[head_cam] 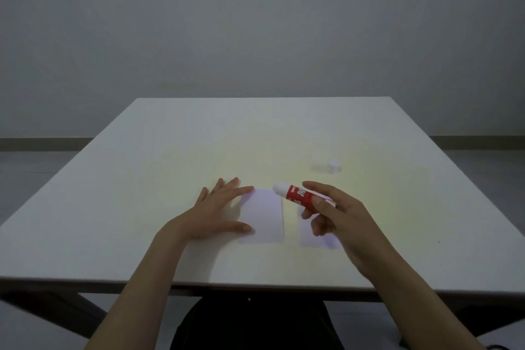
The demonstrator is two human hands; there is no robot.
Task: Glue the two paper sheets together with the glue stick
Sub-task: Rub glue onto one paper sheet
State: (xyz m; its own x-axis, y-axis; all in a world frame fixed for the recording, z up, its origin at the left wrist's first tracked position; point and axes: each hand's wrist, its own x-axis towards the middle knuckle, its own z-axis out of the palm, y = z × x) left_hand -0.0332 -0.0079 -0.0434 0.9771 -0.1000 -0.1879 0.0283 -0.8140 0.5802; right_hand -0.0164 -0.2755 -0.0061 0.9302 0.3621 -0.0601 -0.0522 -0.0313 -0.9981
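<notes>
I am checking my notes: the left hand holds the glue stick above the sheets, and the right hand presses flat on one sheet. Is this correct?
Not quite: the hands are swapped. In the head view, the right hand holds the glue stick above the sheets, and the left hand presses flat on the left paper sheet. The other sheet lies beside it, apart.

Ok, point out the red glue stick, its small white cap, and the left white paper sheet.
Red glue stick (298,195), head view, on its red label.
Small white cap (334,166), head view, on its side wall.
Left white paper sheet (265,214), head view, on its bare middle.
</notes>
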